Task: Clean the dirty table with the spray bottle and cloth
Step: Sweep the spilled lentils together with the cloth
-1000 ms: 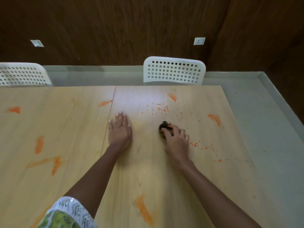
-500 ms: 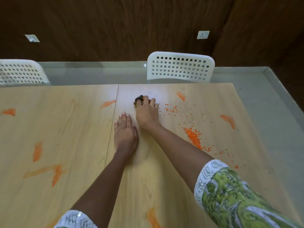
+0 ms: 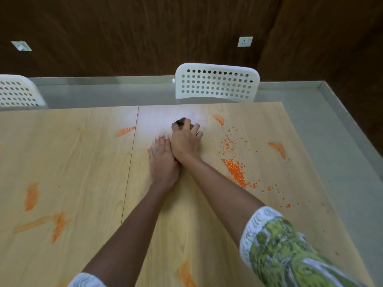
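My right hand (image 3: 186, 141) reaches far across the wooden table (image 3: 83, 162) and presses down a small dark cloth (image 3: 179, 121), fingers curled over it; only the cloth's front edge shows past the fingertips. My left hand (image 3: 162, 160) lies flat on the tabletop just beside and behind the right one, fingers straight, partly under the right wrist. A pile of orange crumbs (image 3: 235, 170) sits to the right of my right forearm, with scattered grains around it. Orange smears (image 3: 125, 131) mark the table in several places. No spray bottle is in view.
A white perforated chair (image 3: 216, 83) stands behind the far table edge, another white chair (image 3: 17, 93) at the far left. A seam (image 3: 129, 162) splits the tabletop. Grey floor lies to the right, with dark wood wall panels behind.
My right hand with the cloth swept from the table's middle right to the far centre, then eased slightly right. Crumbs have gathered into a pile on the right. The left hand stayed flat.
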